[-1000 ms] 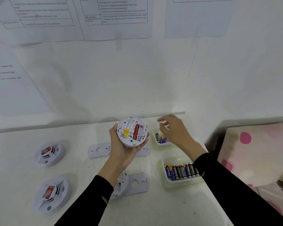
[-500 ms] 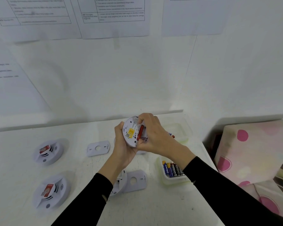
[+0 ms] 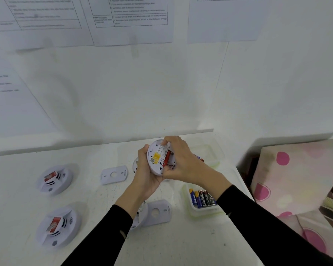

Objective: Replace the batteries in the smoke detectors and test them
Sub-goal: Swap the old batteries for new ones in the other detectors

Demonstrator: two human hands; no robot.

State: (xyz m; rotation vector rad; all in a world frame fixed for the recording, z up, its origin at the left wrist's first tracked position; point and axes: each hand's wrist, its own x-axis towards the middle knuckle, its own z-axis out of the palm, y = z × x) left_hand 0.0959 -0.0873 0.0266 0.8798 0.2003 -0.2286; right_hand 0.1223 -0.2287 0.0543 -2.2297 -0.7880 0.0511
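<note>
The white table point(image 3: 181, 246) is filling the lower half of the frame, and a dotted cushion point(image 3: 296, 179) is leaning at the right edge. At lower left two detectors point(image 3: 55, 179) are lying face up with red tags showing; whether they are done I cannot tell. Two plates point(image 3: 114, 174) are lying loose near the centre, and a third detector point(image 3: 140, 214) is hiding partly under the left forearm. Right of centre a tray point(image 3: 188, 208) is holding a row of batteries point(image 3: 203, 198). Above the table's middle the left hand point(image 3: 146, 179) is cupping a detector point(image 3: 158, 158), its back facing the camera. The right hand point(image 3: 183, 164) is curling over its red battery bay, gripping upper and lower rim; whether it is pinching a battery I cannot tell. I am judging this unit mid-swap, with closing and testing remaining.
</note>
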